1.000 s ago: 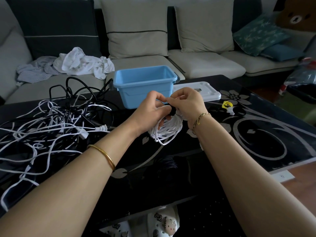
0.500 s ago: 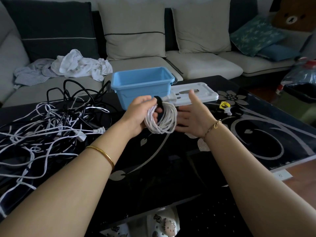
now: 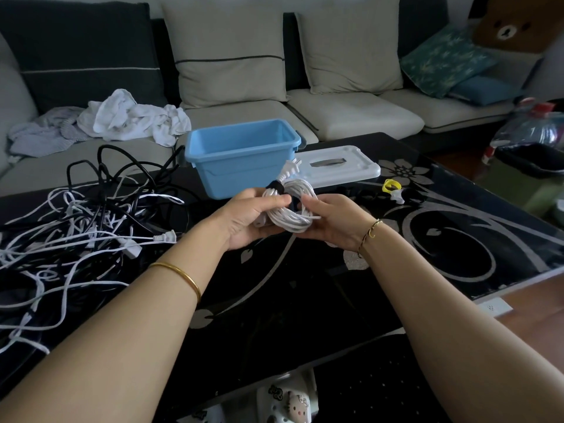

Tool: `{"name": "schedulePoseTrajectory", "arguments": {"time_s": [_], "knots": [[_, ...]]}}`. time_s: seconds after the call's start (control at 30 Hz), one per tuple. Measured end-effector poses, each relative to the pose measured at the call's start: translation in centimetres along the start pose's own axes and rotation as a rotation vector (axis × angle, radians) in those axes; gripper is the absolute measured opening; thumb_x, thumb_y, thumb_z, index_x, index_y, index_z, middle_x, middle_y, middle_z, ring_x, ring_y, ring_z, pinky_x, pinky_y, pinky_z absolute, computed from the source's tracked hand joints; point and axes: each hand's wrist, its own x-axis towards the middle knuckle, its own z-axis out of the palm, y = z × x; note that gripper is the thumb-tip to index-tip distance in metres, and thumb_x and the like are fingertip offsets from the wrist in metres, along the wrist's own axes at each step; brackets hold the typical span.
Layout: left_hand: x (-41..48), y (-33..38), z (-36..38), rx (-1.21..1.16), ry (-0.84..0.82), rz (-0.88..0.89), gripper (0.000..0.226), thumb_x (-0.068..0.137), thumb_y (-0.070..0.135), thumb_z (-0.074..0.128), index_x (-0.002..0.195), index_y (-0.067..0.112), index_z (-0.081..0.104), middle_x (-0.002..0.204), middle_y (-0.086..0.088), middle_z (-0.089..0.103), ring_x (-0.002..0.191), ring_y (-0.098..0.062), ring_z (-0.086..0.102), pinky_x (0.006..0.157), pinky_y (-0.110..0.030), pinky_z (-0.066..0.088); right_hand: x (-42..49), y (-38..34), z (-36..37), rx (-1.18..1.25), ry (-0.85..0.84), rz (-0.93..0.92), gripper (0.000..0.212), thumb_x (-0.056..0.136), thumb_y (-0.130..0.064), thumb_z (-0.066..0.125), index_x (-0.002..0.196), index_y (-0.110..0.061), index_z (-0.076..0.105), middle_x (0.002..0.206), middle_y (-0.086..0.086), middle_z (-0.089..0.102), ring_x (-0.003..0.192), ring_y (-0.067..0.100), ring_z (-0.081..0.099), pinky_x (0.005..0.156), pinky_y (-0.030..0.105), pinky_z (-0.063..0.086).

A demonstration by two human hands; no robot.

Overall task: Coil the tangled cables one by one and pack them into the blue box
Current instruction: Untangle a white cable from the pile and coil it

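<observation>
Your right hand [image 3: 332, 221], spread a moment ago, now pinches the strapped white coil [image 3: 293, 210] that your left hand [image 3: 247, 218] grips, so it seems ready for the blue box [image 3: 241, 161].

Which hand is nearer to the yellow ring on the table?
Right. The right hand holds the coil just to the left of the yellow ring, towards the person. The left hand grips the coil's other side, farther from the ring.
</observation>
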Motion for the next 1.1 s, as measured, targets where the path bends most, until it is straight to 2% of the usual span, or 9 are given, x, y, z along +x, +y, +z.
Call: {"name": "schedulePoseTrajectory", "arguments": {"time_s": [0.1,0.3,0.43,0.53,0.63,0.8,0.87,0.93,1.1], "knots": [[1.0,-0.8,0.3,0.085,0.018,-0.030,0.034,0.084,0.008,0.067,0.117,0.003,0.057,0.090,-0.009,0.069,0.078,-0.018,0.068,0.072,-0.035,0.059,0.0,0.3,-0.9,-0.114,0.072,0.006,0.026,0.098,-0.016,0.048,0.073,-0.007,0.048,0.073,0.010,0.052,0.066,0.019,0.057,0.057,0.027,0.058],[3.3,-1.9,3.0,0.167,0.073,-0.016,0.011,0.086,0.005,0.066,0.087,0.002,0.056,0.079,-0.012,0.065,0.062,-0.014,0.066,0.060,-0.027,0.058,0.3,0.8,-3.3,-0.441,0.297,0.030,0.030,0.096,-0.020,0.049,0.068,-0.007,0.048,0.062,0.008,0.050,0.058,0.022,0.058,0.060,0.035,0.058],[5.6,-2.5,4.8,0.087,0.120,-0.031,0.023,0.086,0.001,0.066,0.103,-0.005,0.052,0.082,-0.016,0.062,0.056,-0.010,0.065,0.056,-0.024,0.057,1.3,0.8,-5.5,-0.744,0.501,0.016,0.042,0.093,-0.025,0.048,0.055,-0.010,0.041,0.055,0.006,0.042,0.056,0.024,0.044,0.057,0.034,0.038],[8.2,-3.0,6.3,0.044,0.191,-0.016,0.056,0.084,-0.005,0.066,0.132,-0.007,0.037,0.114,-0.023,0.058,0.082,-0.019,0.064,0.079,-0.030,0.056,2.6,0.9,-6.9,-0.699,0.630,0.032,0.035,0.092,-0.024,0.046,0.062,-0.006,0.043,0.058,0.006,0.042,0.052,0.020,0.039,0.050,0.027,0.031],[10.9,-3.2,7.2,0.130,0.256,0.010,0.068,0.078,-0.003,0.072,0.136,-0.005,0.036,0.129,-0.024,0.052,0.112,-0.029,0.059,0.097,-0.037,0.049,3.8,0.8,-8.0,-0.696,0.703,0.087,0.039,0.093,-0.024,0.045,0.059,-0.008,0.036,0.059,0.003,0.038,0.051,0.016,0.034,0.046,0.026,0.023],[13.0,-4.2,6.9,0.268,0.250,-0.049,0.080,0.060,0.010,0.081,0.130,0.006,0.044,0.122,-0.022,0.056,0.110,-0.032,0.061,0.099,-0.044,0.048,4.4,1.4,-9.3,-0.675,0.683,0.145,0.030,0.091,-0.021,0.045,0.065,-0.006,0.045,0.074,0.014,0.058,0.066,0.029,0.058,0.048,0.026,0.034],[12.8,-4.3,7.0,0.292,0.235,-0.045,0.069,0.068,0.003,0.079,0.129,0.007,0.046,0.123,-0.021,0.055,0.112,-0.032,0.059,0.100,-0.045,0.047,4.2,1.6,-9.8,-0.608,0.658,0.171,0.021,0.088,-0.019,0.048,0.075,-0.003,0.053,0.084,0.020,0.065,0.080,0.036,0.066,0.052,0.029,0.043],[12.7,-4.2,7.4,0.316,0.216,-0.023,0.060,0.074,-0.005,0.072,0.128,0.006,0.048,0.121,-0.016,0.054,0.116,-0.031,0.055,0.103,-0.044,0.045,3.7,1.6,-10.2,-0.516,0.622,0.199,0.017,0.086,-0.015,0.053,0.077,0.000,0.056,0.086,0.022,0.066,0.079,0.039,0.068,0.060,0.039,0.056],[12.9,-4.3,8.7,0.427,0.157,0.036,0.056,0.081,0.000,0.068,0.132,0.007,0.045,0.126,-0.013,0.047,0.119,-0.028,0.051,0.105,-0.040,0.042,2.5,1.0,-11.2,-0.354,0.623,0.237,0.018,0.087,-0.005,0.055,0.072,-0.001,0.046,0.078,0.019,0.058,0.069,0.040,0.066,0.071,0.052,0.057]]}}
